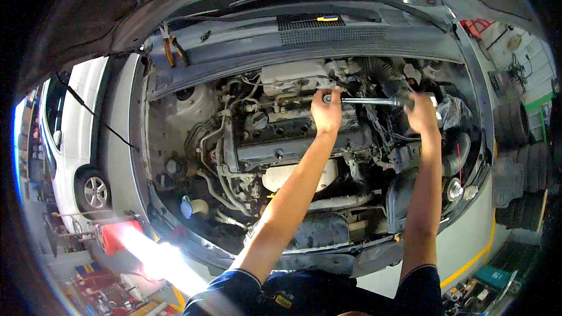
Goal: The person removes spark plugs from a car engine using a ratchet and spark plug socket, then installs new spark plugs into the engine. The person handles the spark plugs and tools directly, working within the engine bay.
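A long chrome ratchet wrench (370, 101) lies crosswise over the back part of the car engine. My left hand (326, 112) is closed around its round head, the thumb side against the metal. At the other end my right hand (422, 114), somewhat blurred, wraps round the handle. Whatever the tool's head sits on is hidden under my left hand. Just left of that hand and below it is the black engine valve cover (304, 147), with a round oil filler cap (259, 120) on its left part. Behind my left hand sits a dusty metal manifold (290, 76).
Pliers (174, 50) with orange-and-black handles and a yellow-and-blue screwdriver (328, 19) lie on the cowl. The raised hood (88, 14) arches overhead. A white car (76, 134) stands left, near a bright lamp glare (161, 257). Stacked tires (518, 169) stand right.
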A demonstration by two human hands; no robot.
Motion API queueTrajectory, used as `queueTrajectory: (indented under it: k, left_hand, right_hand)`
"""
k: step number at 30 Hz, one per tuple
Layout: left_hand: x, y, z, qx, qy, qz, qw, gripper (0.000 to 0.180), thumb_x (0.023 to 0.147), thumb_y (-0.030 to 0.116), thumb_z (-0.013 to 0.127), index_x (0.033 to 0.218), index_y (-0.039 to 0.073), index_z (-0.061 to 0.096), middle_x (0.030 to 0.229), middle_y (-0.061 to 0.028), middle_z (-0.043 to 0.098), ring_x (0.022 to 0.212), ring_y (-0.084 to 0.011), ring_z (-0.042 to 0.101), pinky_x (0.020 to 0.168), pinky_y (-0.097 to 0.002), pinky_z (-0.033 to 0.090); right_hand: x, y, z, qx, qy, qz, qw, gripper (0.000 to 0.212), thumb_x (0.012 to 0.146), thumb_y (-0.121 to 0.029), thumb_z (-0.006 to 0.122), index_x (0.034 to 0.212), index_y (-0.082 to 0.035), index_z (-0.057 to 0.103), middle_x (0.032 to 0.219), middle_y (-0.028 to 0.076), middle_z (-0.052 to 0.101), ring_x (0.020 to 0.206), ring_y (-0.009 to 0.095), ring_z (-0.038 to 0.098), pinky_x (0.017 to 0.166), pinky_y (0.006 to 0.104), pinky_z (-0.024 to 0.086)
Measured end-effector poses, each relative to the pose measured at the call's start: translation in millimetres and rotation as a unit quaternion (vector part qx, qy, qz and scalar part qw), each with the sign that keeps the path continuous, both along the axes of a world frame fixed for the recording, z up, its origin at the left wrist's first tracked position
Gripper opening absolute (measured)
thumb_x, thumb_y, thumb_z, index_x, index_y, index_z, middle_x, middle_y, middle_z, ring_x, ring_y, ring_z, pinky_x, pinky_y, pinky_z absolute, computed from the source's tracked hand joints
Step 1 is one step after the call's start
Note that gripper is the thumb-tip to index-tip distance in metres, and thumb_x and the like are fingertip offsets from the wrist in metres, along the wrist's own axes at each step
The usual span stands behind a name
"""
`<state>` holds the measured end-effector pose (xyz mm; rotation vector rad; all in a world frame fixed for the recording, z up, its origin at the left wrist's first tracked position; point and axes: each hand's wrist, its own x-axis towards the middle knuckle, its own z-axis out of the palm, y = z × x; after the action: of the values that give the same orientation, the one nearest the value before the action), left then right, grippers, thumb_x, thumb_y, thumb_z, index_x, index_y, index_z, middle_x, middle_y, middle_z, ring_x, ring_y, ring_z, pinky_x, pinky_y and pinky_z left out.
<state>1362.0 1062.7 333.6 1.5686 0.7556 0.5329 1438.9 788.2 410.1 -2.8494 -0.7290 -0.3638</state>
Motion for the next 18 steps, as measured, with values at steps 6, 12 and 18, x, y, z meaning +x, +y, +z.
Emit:
queueTrajectory:
  k: [6, 12, 18]
  left_hand:
    - [31.9, 19.6, 11.3, 0.026, 0.059, -0.171, 0.983, 0.045, 0.088, 0.039, 0.076, 0.074, -0.004, 0.071, 0.065, -0.0135, 0.067, 0.057, -0.0241, 0.060, 0.063, -0.0422, 0.050]
    - [25.0, 43.8, 13.1, -0.021, 0.047, -0.192, 0.980, 0.041, 0.092, 0.038, 0.075, 0.086, -0.003, 0.075, 0.065, -0.0092, 0.068, 0.058, -0.0173, 0.064, 0.058, -0.0380, 0.050]
    - [16.1, -10.4, 12.6, 0.009, -0.013, 0.068, 0.998, 0.045, 0.097, 0.033, 0.069, 0.074, -0.005, 0.065, 0.065, -0.0186, 0.065, 0.060, -0.0310, 0.058, 0.066, -0.0467, 0.049]
  right_hand:
    - [-231.8, 74.5, 13.4, -0.085, 0.289, -0.151, 0.942, 0.031, 0.100, -0.028, 0.062, 0.106, 0.003, 0.057, 0.080, 0.027, 0.070, 0.073, 0.046, 0.070, 0.064, 0.0551, 0.056]
    - [-218.2, 68.4, 5.4, -0.078, 0.338, -0.027, 0.937, 0.030, 0.098, -0.025, 0.062, 0.107, 0.002, 0.055, 0.083, 0.029, 0.069, 0.085, 0.050, 0.069, 0.073, 0.0585, 0.054]
    - [2.9, 35.4, 16.3, -0.062, 0.026, -0.043, 0.997, 0.036, 0.080, -0.007, 0.074, 0.115, -0.002, 0.068, 0.107, 0.025, 0.072, 0.102, 0.044, 0.068, 0.086, 0.0507, 0.058]
